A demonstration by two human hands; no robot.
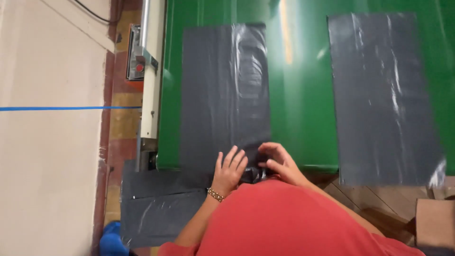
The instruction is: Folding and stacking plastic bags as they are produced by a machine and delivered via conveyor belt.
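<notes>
Left hand (229,171) lies spread flat on the near dark plastic bag (222,95) on the green counter (298,95); right hand (277,161) pinches its crumpled end; best kept taut; second bag (384,95) lies apart

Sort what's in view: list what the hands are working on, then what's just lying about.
In hand:
- left hand resting on the near dark plastic sheet
- right hand pinching that sheet's bunched near edge
- green belt under it

Lying about:
- second dark sheet
- flat sheets lower left
- blue object
- cardboard box
</notes>
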